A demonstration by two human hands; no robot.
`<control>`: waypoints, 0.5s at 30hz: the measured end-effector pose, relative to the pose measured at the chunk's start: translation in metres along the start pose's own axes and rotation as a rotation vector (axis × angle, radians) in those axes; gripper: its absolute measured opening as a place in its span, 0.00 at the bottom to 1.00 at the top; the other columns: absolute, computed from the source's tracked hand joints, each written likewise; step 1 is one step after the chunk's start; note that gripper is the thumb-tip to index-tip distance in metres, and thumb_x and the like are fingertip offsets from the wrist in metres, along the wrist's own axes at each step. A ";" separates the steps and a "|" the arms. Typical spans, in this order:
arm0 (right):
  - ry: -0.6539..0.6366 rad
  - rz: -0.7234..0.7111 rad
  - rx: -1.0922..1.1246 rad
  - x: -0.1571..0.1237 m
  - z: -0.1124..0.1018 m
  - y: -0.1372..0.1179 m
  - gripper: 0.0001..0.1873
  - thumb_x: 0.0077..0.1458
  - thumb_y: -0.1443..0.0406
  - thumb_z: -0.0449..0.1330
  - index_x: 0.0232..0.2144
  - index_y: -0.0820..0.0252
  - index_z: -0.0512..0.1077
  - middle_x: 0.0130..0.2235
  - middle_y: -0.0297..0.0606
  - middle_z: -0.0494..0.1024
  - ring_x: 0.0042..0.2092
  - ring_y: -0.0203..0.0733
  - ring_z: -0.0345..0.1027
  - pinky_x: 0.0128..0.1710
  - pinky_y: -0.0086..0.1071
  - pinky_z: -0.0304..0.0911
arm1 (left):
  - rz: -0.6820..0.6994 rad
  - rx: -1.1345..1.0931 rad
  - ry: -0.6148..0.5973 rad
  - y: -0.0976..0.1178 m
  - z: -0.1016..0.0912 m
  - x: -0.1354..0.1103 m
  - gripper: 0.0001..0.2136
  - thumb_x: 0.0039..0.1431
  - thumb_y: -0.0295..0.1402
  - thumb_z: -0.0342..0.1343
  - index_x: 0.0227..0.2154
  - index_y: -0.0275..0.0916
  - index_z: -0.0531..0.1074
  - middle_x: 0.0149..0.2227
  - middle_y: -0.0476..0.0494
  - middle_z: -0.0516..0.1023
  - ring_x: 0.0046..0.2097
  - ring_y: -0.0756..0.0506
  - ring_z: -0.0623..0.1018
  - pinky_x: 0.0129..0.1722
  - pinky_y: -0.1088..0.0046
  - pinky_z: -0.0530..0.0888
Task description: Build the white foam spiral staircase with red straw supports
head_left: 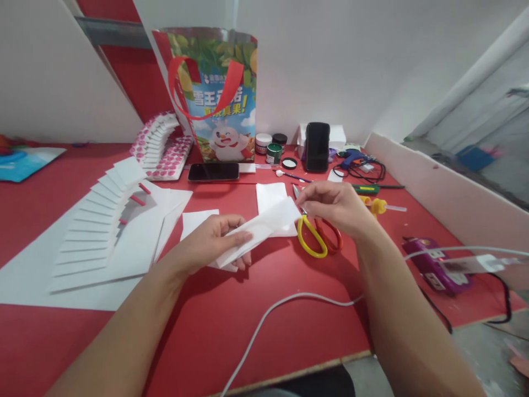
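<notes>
A folded white paper strip (264, 220) slants over the red table. My left hand (223, 240) holds its near end, thumb on top and fingers underneath. At the far end, the fingertips of my right hand (330, 204) are pinched together against the strip's edge. Scissors (313, 237) with one yellow and one red handle lie just below my right hand, their blades partly hidden by it. Under and behind the strip are more white paper pieces (270, 193), one of them (198, 220) beside my left hand.
Left is a curved stepped white paper model (95, 220) on white sheets; a pink-patterned one (161, 149) stands behind. A printed bag (223, 99), phones (212, 172), paint jars (273, 153) line the back. A white cable (285, 300) crosses the front; a purple box (438, 264) lies right.
</notes>
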State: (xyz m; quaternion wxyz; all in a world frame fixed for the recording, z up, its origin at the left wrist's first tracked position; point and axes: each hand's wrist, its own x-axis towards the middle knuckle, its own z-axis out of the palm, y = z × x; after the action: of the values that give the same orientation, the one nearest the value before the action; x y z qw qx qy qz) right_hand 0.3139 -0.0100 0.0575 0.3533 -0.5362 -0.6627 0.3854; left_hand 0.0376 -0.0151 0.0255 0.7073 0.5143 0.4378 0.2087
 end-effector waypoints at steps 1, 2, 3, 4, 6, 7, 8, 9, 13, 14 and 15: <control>0.038 0.048 -0.120 -0.001 -0.004 0.000 0.06 0.52 0.63 0.61 0.32 0.60 0.75 0.27 0.34 0.74 0.26 0.36 0.64 0.28 0.31 0.58 | 0.019 -0.035 0.043 0.000 -0.002 0.001 0.19 0.52 0.47 0.69 0.33 0.38 0.72 0.24 0.43 0.82 0.24 0.44 0.82 0.24 0.71 0.79; 0.040 0.102 -0.283 -0.003 -0.007 -0.001 0.07 0.52 0.62 0.60 0.32 0.59 0.75 0.26 0.34 0.74 0.26 0.37 0.64 0.28 0.31 0.58 | 0.045 -0.078 0.084 -0.001 -0.003 0.002 0.18 0.52 0.46 0.70 0.33 0.37 0.72 0.24 0.45 0.81 0.23 0.46 0.80 0.23 0.72 0.79; 0.007 0.168 -0.472 -0.005 -0.008 -0.003 0.08 0.53 0.61 0.60 0.32 0.59 0.75 0.27 0.36 0.75 0.27 0.39 0.67 0.28 0.32 0.58 | 0.072 -0.122 0.119 -0.002 -0.004 0.004 0.18 0.52 0.45 0.70 0.33 0.37 0.72 0.24 0.46 0.81 0.22 0.48 0.79 0.23 0.73 0.78; -0.053 0.241 -0.663 -0.006 -0.007 -0.006 0.09 0.53 0.60 0.61 0.33 0.60 0.75 0.29 0.39 0.77 0.30 0.43 0.70 0.29 0.33 0.59 | 0.094 -0.161 0.145 -0.004 -0.005 0.005 0.17 0.52 0.44 0.70 0.33 0.37 0.72 0.24 0.46 0.80 0.22 0.49 0.78 0.23 0.74 0.78; -0.196 0.389 -0.964 -0.007 -0.001 -0.011 0.15 0.54 0.58 0.62 0.41 0.62 0.74 0.34 0.47 0.80 0.37 0.53 0.75 0.32 0.36 0.61 | 0.110 -0.214 0.170 -0.006 -0.005 0.009 0.17 0.53 0.42 0.70 0.34 0.36 0.72 0.24 0.46 0.80 0.22 0.49 0.78 0.24 0.74 0.78; -0.249 0.449 -1.054 -0.007 0.004 -0.013 0.19 0.55 0.60 0.62 0.46 0.65 0.73 0.37 0.51 0.81 0.40 0.57 0.76 0.33 0.37 0.62 | 0.109 -0.229 0.173 -0.007 -0.004 0.010 0.16 0.54 0.41 0.70 0.36 0.36 0.72 0.25 0.46 0.81 0.23 0.48 0.79 0.25 0.73 0.78; -0.286 0.487 -1.107 -0.006 0.009 -0.014 0.23 0.55 0.62 0.61 0.51 0.68 0.70 0.39 0.55 0.81 0.43 0.60 0.77 0.35 0.38 0.63 | 0.111 -0.241 0.176 -0.008 -0.004 0.011 0.17 0.54 0.41 0.70 0.37 0.35 0.72 0.25 0.45 0.81 0.24 0.48 0.79 0.26 0.72 0.79; -0.309 0.507 -1.129 -0.004 0.015 -0.014 0.26 0.56 0.65 0.59 0.56 0.71 0.66 0.41 0.58 0.81 0.46 0.61 0.77 0.37 0.39 0.64 | 0.117 -0.254 0.182 -0.008 -0.003 0.012 0.17 0.53 0.41 0.70 0.37 0.35 0.72 0.26 0.44 0.82 0.25 0.47 0.80 0.26 0.71 0.79; -0.237 0.548 -1.122 0.005 0.027 -0.008 0.32 0.59 0.66 0.55 0.62 0.77 0.58 0.48 0.65 0.80 0.52 0.63 0.76 0.45 0.43 0.67 | 0.162 -0.302 0.223 -0.007 -0.003 0.015 0.17 0.51 0.40 0.71 0.34 0.35 0.72 0.28 0.42 0.83 0.26 0.46 0.81 0.30 0.68 0.81; -0.201 0.570 -1.110 0.007 0.028 -0.005 0.34 0.60 0.64 0.55 0.63 0.79 0.56 0.48 0.66 0.79 0.53 0.64 0.76 0.46 0.44 0.67 | 0.169 -0.311 0.235 -0.006 -0.003 0.015 0.17 0.51 0.40 0.71 0.33 0.35 0.72 0.28 0.43 0.83 0.26 0.46 0.81 0.30 0.67 0.81; -0.169 0.590 -1.097 0.009 0.029 -0.004 0.36 0.60 0.62 0.56 0.64 0.80 0.55 0.48 0.67 0.79 0.54 0.65 0.75 0.47 0.44 0.67 | 0.172 -0.318 0.247 -0.006 -0.004 0.015 0.16 0.51 0.40 0.71 0.33 0.35 0.72 0.28 0.43 0.83 0.26 0.46 0.81 0.30 0.67 0.81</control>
State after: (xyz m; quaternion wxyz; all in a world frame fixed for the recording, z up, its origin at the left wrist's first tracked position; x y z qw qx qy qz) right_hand 0.2854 -0.0057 0.0481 -0.1483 -0.7673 -0.6139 0.1115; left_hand 0.0416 -0.0042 0.0139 0.6999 0.4024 0.4373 0.3963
